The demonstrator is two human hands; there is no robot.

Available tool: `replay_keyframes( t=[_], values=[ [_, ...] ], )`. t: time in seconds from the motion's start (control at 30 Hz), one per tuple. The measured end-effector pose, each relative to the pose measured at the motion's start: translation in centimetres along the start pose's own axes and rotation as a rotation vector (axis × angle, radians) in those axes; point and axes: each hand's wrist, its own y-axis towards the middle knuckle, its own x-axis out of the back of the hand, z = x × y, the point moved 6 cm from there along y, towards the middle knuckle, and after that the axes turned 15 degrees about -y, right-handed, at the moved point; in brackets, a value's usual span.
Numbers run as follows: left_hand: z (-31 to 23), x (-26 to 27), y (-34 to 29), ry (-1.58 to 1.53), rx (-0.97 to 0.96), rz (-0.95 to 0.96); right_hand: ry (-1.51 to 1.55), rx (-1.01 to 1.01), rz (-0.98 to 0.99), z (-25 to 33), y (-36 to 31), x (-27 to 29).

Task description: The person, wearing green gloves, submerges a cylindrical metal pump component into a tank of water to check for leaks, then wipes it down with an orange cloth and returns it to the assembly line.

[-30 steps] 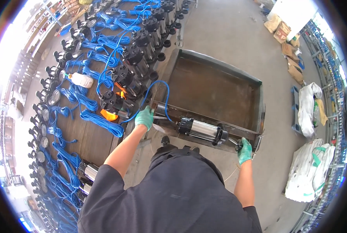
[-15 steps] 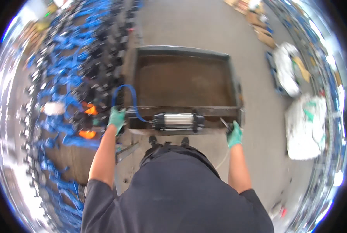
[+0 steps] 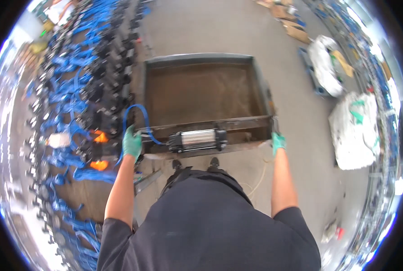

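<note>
A pump (image 3: 198, 140), a silver cylinder with black ends, lies across the near compartment of a rusty metal tank (image 3: 201, 58). From its left end a blue cable (image 3: 143, 109) arches to my left hand (image 3: 132, 142), in a green glove. That hand is closed around the cable beside the tank's left end. My right hand (image 3: 278, 142), also green-gloved, is at the tank's near right corner with its fingers drawn together. Something narrow and dark shows just beyond those fingers, too blurred to name. A pale thin hose (image 3: 261, 177) hangs near this hand.
Rows of black pumps with coiled blue cables (image 3: 77, 106) stand close on the left, with orange pieces (image 3: 100, 165) among them. To the right on the floor are a white sack (image 3: 354, 135), white wrapping (image 3: 324, 67) and cardboard (image 3: 296, 31). A metal bar (image 3: 148, 180) juts out near my left forearm.
My right hand has moved outward and forward to the tank's corner; the dark tool with a pointed tip no longer shows over the compartment. The view has shifted, and the pump appears slightly tilted.
</note>
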Motion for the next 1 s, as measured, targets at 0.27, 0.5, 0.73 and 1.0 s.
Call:
replay_keyframes(
  t=[0.27, 0.5, 0.73, 1.0],
  values=[
    [-0.8, -5.2, 1.4, -0.703, 0.588, 0.079, -0.179, 0.774, 0.096, 19.6, -21.4, 0.8],
    [-6.3, -3.3, -2.6, -0.757, 0.419, 0.142, -0.578, 0.813, 0.16, 24.8, -25.3, -4.3],
    [-16.3, 0.6, -7.1, -1.605, 0.128, 0.343, -0.114, 0.798, 0.22, 15.2, -14.5, -6.6],
    [-16.5, -8.4, -9.5, -1.436, 0.365, 0.368, -0.323, 0.74, -0.063, 15.4, -15.9, -7.4]
  ],
)
